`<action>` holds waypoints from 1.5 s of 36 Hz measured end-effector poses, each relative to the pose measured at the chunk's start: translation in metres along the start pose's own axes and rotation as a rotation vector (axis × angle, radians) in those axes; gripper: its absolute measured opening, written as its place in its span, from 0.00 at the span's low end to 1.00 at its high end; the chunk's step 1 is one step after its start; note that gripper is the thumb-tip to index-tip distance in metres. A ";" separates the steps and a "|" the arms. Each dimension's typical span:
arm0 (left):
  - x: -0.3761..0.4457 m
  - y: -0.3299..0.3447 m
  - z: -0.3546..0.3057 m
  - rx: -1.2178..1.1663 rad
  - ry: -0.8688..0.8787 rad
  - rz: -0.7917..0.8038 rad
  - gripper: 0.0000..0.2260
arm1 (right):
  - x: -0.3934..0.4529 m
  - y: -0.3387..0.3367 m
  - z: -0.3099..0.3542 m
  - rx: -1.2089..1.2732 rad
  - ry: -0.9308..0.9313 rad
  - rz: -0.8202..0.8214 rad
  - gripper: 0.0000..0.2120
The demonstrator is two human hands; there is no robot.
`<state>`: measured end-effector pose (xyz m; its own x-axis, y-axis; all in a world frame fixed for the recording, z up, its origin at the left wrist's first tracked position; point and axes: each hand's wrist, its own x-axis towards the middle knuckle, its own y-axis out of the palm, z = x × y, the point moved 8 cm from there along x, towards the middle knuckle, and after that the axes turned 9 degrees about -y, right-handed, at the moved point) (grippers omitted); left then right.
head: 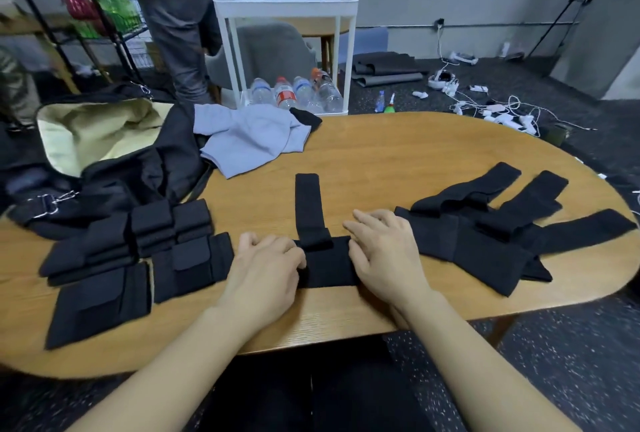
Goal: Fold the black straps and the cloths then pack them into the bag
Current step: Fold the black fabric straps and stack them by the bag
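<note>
At six o'clock on the table (398, 157), a strap (323, 258) lies under both hands, its narrow tail running toward twelve. The left hand (266, 268) curls its fingers onto the strap's left edge; the right hand (384, 255) presses its right edge with fingers nearly straight. To fold well, the person should probably square the wide panel first, then lay the tail flat over it. Folded straps (138, 251) sit at nine, unfolded ones (491, 230) at three, the cloth (249, 137) at eleven, the open bag (104, 154) at ten.
</note>
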<state>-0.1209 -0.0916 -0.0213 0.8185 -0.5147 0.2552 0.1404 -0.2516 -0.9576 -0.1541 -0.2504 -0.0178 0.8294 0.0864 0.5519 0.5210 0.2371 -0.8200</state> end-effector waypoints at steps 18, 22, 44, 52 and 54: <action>-0.010 0.019 0.015 -0.076 -0.049 -0.024 0.15 | 0.044 0.072 0.017 0.063 -0.112 0.636 0.20; -0.014 0.021 0.013 -0.079 -0.063 -0.036 0.14 | 0.054 0.082 0.009 0.018 -0.090 0.646 0.20; -0.017 0.016 0.017 -0.186 -0.008 0.011 0.19 | 0.061 0.078 -0.004 0.141 -0.014 0.521 0.18; -0.006 0.017 0.020 -0.119 0.152 0.197 0.29 | 0.045 0.023 -0.001 0.333 -0.029 0.230 0.15; -0.002 0.015 0.020 -0.132 0.175 0.200 0.27 | 0.031 0.015 0.001 0.349 -0.032 0.204 0.14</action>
<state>-0.1095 -0.0780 -0.0386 0.7128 -0.6951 0.0936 -0.0967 -0.2295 -0.9685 -0.1207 -0.2429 -0.0121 0.8993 0.1941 0.3920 0.2421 0.5255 -0.8156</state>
